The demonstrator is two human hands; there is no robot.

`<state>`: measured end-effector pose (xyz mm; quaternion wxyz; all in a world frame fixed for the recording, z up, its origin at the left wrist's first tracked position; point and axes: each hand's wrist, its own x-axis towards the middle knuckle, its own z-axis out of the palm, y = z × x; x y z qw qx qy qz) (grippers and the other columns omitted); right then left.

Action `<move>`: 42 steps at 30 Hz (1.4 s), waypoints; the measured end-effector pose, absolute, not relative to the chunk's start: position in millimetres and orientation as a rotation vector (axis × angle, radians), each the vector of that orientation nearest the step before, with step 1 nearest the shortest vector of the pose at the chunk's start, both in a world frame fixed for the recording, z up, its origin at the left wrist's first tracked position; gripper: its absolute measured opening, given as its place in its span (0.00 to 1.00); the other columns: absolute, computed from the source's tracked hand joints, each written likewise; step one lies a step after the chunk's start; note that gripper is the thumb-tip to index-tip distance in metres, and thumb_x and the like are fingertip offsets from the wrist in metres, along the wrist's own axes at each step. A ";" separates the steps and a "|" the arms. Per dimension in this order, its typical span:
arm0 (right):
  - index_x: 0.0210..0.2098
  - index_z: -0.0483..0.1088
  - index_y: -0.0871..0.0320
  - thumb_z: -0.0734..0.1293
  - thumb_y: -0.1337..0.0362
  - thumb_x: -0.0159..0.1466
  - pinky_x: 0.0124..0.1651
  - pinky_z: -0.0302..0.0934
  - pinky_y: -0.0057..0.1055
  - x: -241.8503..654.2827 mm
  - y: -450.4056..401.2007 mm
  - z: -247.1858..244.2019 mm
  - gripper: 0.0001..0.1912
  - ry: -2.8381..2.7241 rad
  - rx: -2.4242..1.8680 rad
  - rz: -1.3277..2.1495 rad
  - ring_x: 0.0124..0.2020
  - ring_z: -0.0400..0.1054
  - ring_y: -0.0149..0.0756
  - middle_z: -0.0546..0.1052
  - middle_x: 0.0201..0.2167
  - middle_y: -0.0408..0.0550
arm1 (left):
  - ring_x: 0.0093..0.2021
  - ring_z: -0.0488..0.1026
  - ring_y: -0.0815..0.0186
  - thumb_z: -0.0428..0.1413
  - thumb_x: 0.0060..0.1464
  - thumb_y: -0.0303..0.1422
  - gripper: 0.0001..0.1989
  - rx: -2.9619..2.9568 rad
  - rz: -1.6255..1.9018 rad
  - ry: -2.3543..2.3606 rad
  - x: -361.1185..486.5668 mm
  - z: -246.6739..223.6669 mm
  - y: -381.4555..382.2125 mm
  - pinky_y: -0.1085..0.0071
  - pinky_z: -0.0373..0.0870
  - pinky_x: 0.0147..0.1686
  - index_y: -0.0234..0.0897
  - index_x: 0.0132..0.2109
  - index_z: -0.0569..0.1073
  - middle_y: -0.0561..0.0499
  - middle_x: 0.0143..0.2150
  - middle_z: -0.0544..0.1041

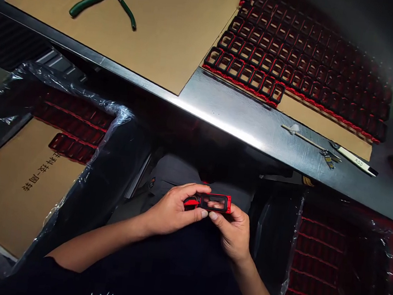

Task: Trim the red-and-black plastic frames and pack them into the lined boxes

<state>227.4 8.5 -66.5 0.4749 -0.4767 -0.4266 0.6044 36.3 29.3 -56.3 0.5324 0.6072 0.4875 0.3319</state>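
In front of my lap I hold a small red and black plastic housing with a long rectangular opening. My left hand is closed on its left end, fingers along the far edge and thumb at the near edge. My right hand pinches the right end, its thumb at the near edge and its fingers partly hidden behind the part. Fingers show through the opening.
Rows of similar housings stand on the metal table. Green-handled cutters lie on cardboard. A stick and a white-handled tool lie near the edge. Plastic-lined boxes of housings flank me.
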 end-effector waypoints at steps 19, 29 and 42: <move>0.45 0.81 0.51 0.71 0.74 0.63 0.39 0.76 0.40 228.6 14.3 -72.0 0.15 -1.765 -1.121 0.505 0.37 0.79 0.43 0.84 0.36 0.49 | 0.39 0.79 0.64 0.67 0.50 0.34 0.27 1.473 0.920 1.250 48.3 -61.8 23.8 0.65 0.81 0.43 0.39 0.58 0.73 0.45 0.53 0.78; 0.42 0.77 0.54 0.68 0.73 0.63 0.41 0.77 0.44 231.0 18.0 -76.8 0.11 -1.951 -1.057 0.237 0.44 0.77 0.48 0.82 0.37 0.53 | 0.47 0.79 0.60 0.66 0.46 0.28 0.36 1.484 0.971 1.196 53.2 -59.9 19.7 0.62 0.82 0.46 0.41 0.63 0.67 0.42 0.60 0.75; 0.41 0.81 0.48 0.66 0.70 0.67 0.37 0.73 0.28 232.1 11.3 -63.7 0.13 -1.139 -1.229 1.262 0.36 0.78 0.33 0.83 0.37 0.44 | 0.64 0.72 0.53 0.60 0.50 0.22 0.41 1.848 1.160 0.975 43.6 -71.2 25.5 0.54 0.76 0.60 0.40 0.70 0.59 0.36 0.66 0.71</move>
